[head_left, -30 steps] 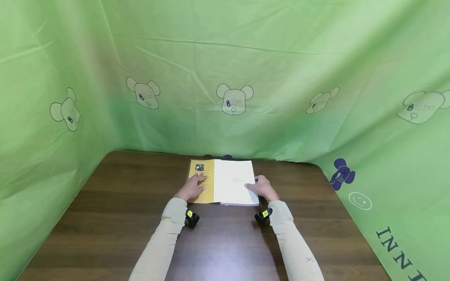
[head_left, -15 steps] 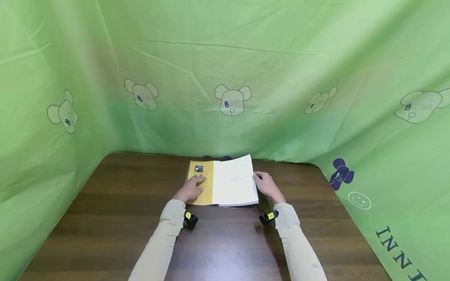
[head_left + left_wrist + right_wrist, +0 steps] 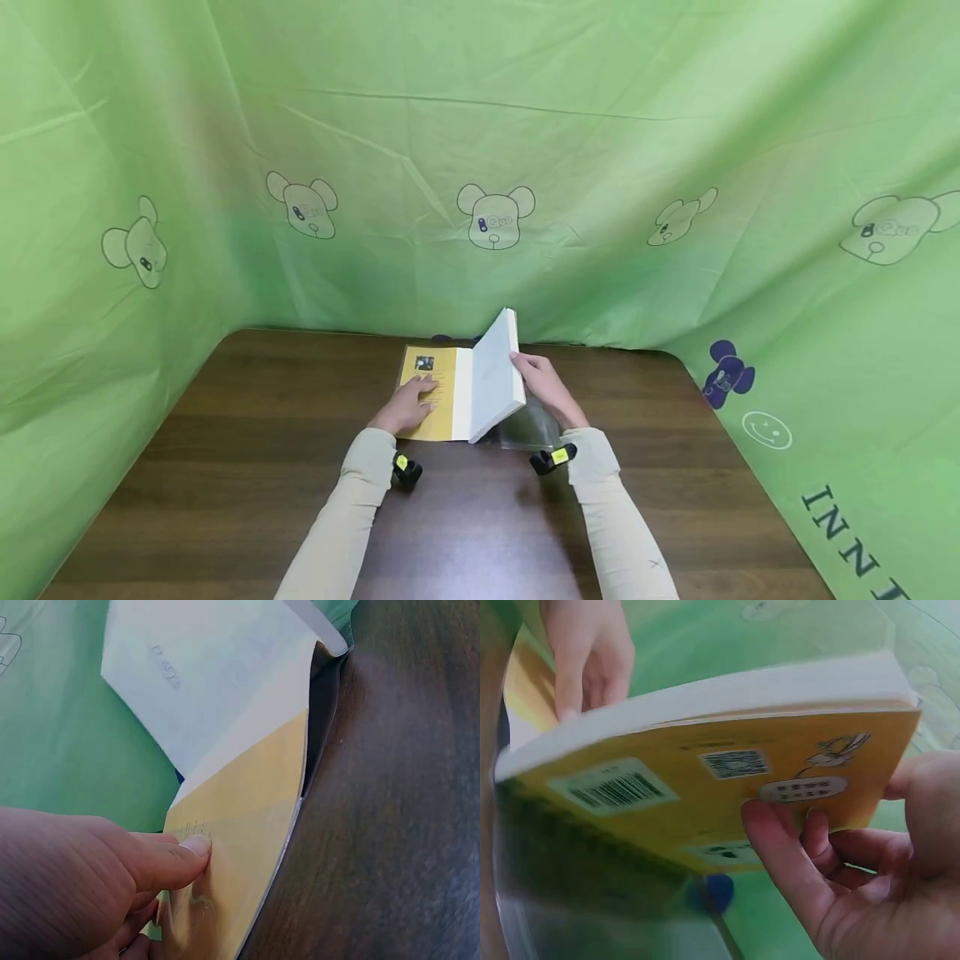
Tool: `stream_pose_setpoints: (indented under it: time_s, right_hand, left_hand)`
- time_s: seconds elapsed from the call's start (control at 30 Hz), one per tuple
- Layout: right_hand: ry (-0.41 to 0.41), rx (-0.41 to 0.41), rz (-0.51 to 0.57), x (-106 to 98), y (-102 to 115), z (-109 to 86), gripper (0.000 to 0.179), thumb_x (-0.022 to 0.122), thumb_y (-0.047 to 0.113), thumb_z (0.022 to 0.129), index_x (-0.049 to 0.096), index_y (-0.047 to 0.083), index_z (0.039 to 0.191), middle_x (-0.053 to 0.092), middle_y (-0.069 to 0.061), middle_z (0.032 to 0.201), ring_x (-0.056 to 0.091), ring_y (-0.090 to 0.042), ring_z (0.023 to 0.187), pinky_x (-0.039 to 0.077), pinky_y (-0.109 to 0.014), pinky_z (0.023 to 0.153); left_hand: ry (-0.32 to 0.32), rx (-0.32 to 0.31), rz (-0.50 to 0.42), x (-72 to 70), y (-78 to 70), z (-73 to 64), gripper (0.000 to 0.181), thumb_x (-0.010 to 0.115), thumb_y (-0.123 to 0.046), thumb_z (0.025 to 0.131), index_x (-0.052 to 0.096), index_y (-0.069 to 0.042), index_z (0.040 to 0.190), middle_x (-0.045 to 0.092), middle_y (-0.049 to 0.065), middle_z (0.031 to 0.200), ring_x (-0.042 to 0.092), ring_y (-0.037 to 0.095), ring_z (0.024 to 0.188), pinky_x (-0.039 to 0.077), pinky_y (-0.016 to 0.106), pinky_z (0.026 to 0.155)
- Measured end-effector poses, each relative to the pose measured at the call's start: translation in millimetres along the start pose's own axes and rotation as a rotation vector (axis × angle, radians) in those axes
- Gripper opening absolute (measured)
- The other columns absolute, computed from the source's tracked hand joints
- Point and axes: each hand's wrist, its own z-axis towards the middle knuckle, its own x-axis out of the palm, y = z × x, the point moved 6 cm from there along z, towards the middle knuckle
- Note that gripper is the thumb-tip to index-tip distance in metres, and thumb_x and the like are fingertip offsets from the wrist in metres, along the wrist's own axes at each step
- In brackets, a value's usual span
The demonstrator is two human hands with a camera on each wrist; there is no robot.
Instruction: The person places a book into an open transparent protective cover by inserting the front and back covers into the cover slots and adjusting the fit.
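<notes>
A book (image 3: 495, 375) stands partly raised in the head view, its page block tilted up toward the left. Its yellow front flap (image 3: 442, 421) lies on the table at the left. My left hand (image 3: 405, 406) presses on this flap with extended fingers. At the raised outer edge, my right hand (image 3: 551, 390) holds the page block together with the yellow back cover (image 3: 667, 825), its thumb against the printed side. Below the lifted part, a clear plastic cover (image 3: 528, 427) lies on the table. The left wrist view shows the left thumb (image 3: 191, 851) on the flap.
The brown wooden table (image 3: 262, 467) reaches out on both sides of the book. Green cloth (image 3: 360, 275) hangs behind and along the sides, close to the table's far edge. A black wrist camera (image 3: 407, 469) sits on the left wrist.
My right hand has lifted the page block and back cover from lying nearly flat, swinging them up and left. The clear cover beneath has come into view. The left hand stays on the flap.
</notes>
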Motion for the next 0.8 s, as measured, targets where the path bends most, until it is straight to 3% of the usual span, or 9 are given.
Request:
stream_pose_setpoints:
  time_s: [0.13, 0.47, 0.67, 0.8]
  right_hand:
    - [-0.009, -0.014, 0.022, 14.7, 3.1, 6.1, 0.048, 0.042, 0.025, 0.109, 0.057, -0.018, 0.126, 0.070, -0.006, 0.091, 0.067, -0.009, 0.076, 0.059, -0.025, 0.070]
    - [-0.037, -0.010, 0.012, 31.6, 1.8, 10.1, 0.047, 0.039, 0.025, 0.110, 0.059, -0.015, 0.125, 0.070, -0.011, 0.090, 0.067, -0.011, 0.071, 0.057, -0.025, 0.065]
    - [-0.077, -0.034, -0.004, 40.3, 0.8, 9.4, 0.045, 0.040, 0.023, 0.110, 0.061, -0.014, 0.122, 0.070, -0.013, 0.089, 0.065, -0.011, 0.069, 0.056, -0.025, 0.064]
    - [-0.100, -0.059, -0.045, 45.4, -0.8, 8.9, 0.043, 0.042, 0.024, 0.109, 0.063, -0.012, 0.119, 0.070, -0.016, 0.092, 0.065, -0.012, 0.070, 0.055, -0.026, 0.066]
  left_hand:
    - [-0.016, 0.013, 0.001, -0.3, 0.6, 2.3, 0.047, 0.060, -0.003, 0.099, 0.052, 0.003, 0.145, 0.038, 0.017, 0.161, 0.022, 0.042, 0.153, 0.017, 0.057, 0.125]
    - [-0.008, -0.002, 0.008, -0.6, 1.7, -0.6, 0.046, 0.058, -0.005, 0.101, 0.052, 0.001, 0.146, 0.036, 0.017, 0.162, 0.021, 0.042, 0.153, 0.018, 0.058, 0.124]
    - [-0.025, 0.047, 0.042, -1.0, -0.4, 2.2, 0.040, 0.048, -0.003, 0.104, 0.054, 0.005, 0.143, 0.041, 0.021, 0.157, 0.027, 0.045, 0.150, 0.020, 0.057, 0.124]
    - [-0.068, 0.065, -0.002, -3.5, -1.1, 5.9, 0.039, 0.042, -0.005, 0.106, 0.054, 0.008, 0.141, 0.047, 0.025, 0.152, 0.036, 0.046, 0.146, 0.026, 0.055, 0.122]
